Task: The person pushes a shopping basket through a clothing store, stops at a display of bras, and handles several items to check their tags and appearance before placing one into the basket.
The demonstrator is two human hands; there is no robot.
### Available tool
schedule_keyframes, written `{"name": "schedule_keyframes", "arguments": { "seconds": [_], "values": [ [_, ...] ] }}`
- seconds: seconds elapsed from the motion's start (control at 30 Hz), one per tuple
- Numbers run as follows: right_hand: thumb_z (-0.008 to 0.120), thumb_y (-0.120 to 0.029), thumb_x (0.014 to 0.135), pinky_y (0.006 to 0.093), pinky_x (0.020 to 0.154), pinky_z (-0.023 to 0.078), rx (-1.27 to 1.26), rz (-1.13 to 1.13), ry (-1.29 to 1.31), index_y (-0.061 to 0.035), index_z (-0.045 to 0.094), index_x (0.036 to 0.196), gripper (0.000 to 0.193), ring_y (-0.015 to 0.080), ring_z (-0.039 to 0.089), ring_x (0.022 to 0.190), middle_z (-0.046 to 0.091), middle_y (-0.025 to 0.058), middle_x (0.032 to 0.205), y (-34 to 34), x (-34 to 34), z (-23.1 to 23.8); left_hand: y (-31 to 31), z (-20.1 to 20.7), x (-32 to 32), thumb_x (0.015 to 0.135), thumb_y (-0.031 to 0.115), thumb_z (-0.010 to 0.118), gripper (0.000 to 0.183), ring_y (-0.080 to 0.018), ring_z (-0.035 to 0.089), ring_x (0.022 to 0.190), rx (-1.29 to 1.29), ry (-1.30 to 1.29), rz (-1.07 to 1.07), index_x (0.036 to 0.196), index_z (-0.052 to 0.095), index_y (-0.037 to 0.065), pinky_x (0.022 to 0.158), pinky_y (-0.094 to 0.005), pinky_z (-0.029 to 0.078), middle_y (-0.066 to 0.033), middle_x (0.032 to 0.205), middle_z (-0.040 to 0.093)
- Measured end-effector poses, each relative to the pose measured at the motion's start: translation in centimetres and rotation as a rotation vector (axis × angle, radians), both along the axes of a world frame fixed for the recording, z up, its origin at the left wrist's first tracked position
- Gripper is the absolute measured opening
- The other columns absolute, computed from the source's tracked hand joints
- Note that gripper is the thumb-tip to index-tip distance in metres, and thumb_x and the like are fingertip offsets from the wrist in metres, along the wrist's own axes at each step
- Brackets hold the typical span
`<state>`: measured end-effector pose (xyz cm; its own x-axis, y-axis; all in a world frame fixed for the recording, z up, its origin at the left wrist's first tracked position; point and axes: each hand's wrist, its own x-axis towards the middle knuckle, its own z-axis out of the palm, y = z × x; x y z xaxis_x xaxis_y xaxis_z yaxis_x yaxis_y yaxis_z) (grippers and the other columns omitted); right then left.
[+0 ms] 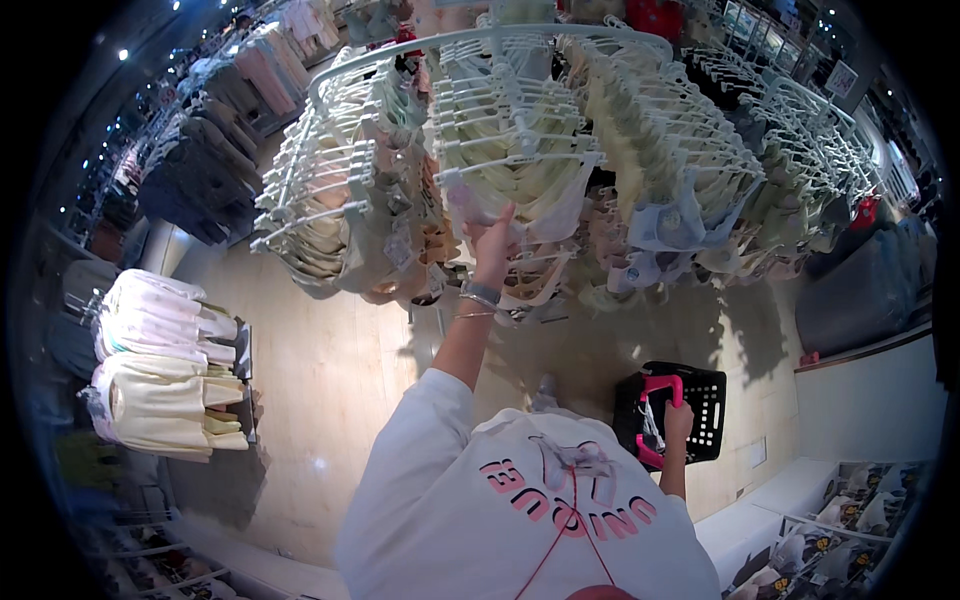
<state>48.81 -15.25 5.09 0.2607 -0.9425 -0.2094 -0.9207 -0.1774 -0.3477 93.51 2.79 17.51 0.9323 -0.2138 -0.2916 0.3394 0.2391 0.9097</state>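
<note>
My left hand [490, 240] reaches forward to the middle row of hanging underwear. Its fingers are closed on the front garment, a pale lilac and cream bra [550, 212] that hangs from a white hanger [545, 158]. A watch and bangles circle that wrist. Low at my right side, my right hand [679, 424] grips the pink handle [660, 384] of a black shopping basket [708, 415] with holes in its wall. Something white [650, 428], perhaps a hanger, shows inside the basket.
More bras on white hangers [330, 190] fill rows to the left and right [690, 200] under a white rail [440, 40]. A low stand of folded-sleeve tops [155, 390] is at left. Dark clothes [195, 170] hang farther back. A white ledge [870, 400] borders the right.
</note>
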Motion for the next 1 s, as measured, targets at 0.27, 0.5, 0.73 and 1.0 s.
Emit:
{"name": "schedule_keyframes", "arguments": {
  "seconds": [0.27,0.5,0.73,1.0],
  "values": [
    [0.059,-0.030,0.080,0.0410,0.055,0.050,0.182,0.075,-0.255,0.0061,0.058,0.076,0.037,0.0334,0.063,0.059,0.061,0.0190,0.062,-2.5,3.0,-4.9,0.3,-2.9,-1.4,0.085,0.009,0.046,0.030,-0.0232,0.058,0.089,-0.198,-0.087,0.127,0.112,0.040,-0.002,0.078,-0.0361,0.053,-0.0145,0.107,0.050],
    [0.059,-0.049,0.077,0.0547,0.080,0.044,0.072,0.327,0.435,0.0025,0.049,0.109,0.061,0.0409,0.051,0.106,0.050,0.0252,0.118,-3.2,9.9,6.8,1.0,1.3,-4.2,0.083,0.008,0.050,0.034,-0.0243,0.056,0.095,-0.117,-0.151,0.134,0.116,0.039,0.004,0.079,-0.0381,0.052,-0.0124,0.109,0.050],
    [0.065,-0.044,0.076,0.0473,0.097,0.034,0.038,0.678,-0.277,0.0042,0.039,0.123,0.071,0.0383,0.041,0.117,0.044,0.0245,0.124,-3.6,21.5,8.0,1.3,2.7,-4.5,0.084,0.009,0.053,0.037,-0.0236,0.054,0.100,-0.058,-0.028,0.111,0.118,0.039,0.003,0.080,-0.0368,0.050,-0.0118,0.111,0.050],
    [0.066,-0.035,0.080,0.0345,0.085,0.046,0.716,0.409,-0.960,-0.0039,0.031,0.129,0.067,0.0223,0.045,0.114,0.047,0.0118,0.119,3.8,36.3,11.0,0.8,2.5,-5.4,0.082,0.005,0.052,0.035,-0.0105,0.052,0.082,-0.076,-0.127,0.075,0.114,0.040,0.003,0.067,-0.0242,0.044,-0.0057,0.100,0.052]
  ]
}}
